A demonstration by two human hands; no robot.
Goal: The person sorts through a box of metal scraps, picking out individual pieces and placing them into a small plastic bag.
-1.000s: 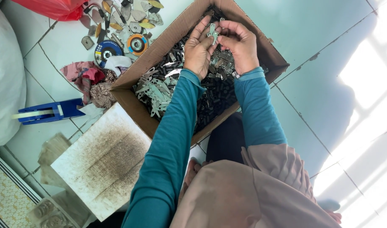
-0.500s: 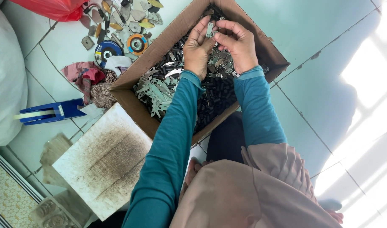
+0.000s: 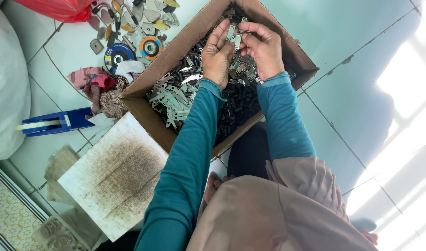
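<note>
Your left hand (image 3: 217,53) and right hand (image 3: 264,49) are curled over the far side of the cardboard box (image 3: 176,44), each pinching small metal pieces (image 3: 235,37) together. The box looks very full of parts, so lots seem left to sort

Bright daylight falls from the right; patches on the tiled floor (image 3: 399,93) are blown out to white glare; the rest is evenly lit, with a soft shadow inside the cardboard box (image 3: 176,51); focus is sharp in the middle; edges bend slightly from the wide lens; colours lean teal.
</note>
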